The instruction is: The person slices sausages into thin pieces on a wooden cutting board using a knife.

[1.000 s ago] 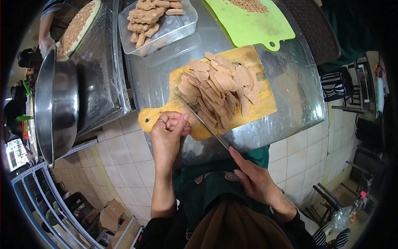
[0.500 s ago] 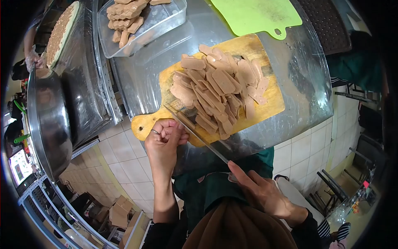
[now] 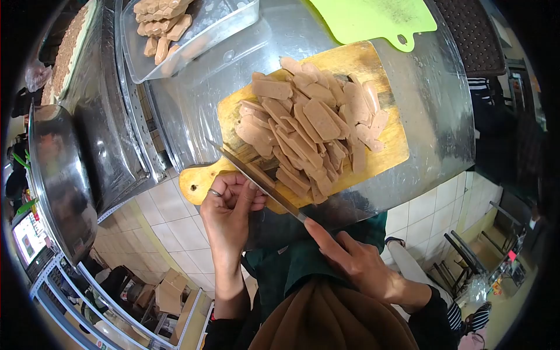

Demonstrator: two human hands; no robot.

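My right hand (image 3: 356,259) grips the handle of a long kitchen knife (image 3: 256,178), its index finger stretched along the blade's near end. The blade slants up to the left across the wooden cutting board (image 3: 385,140), close to its handle. My left hand (image 3: 230,201), with a ring on one finger, is curled closed right beside the blade; what its fingers hold is hidden. Just beyond the blade lies a narrow brown piece (image 3: 265,174). A heap of pinkish-brown, sausage-like slices (image 3: 309,125) covers much of the board.
At the upper left, a clear plastic tub (image 3: 198,55) holds several uncut brown pieces (image 3: 163,26). A green cutting board (image 3: 373,17) lies at the back of the metal table (image 3: 434,111). Left of the table stands a large metal bowl (image 3: 61,175). Stools (image 3: 466,256) are at the right.
The knife has slid up and left, its tip now past the board's edge, and my right hand has moved with it. My left hand stays curled by the blade. The view has shifted slightly.
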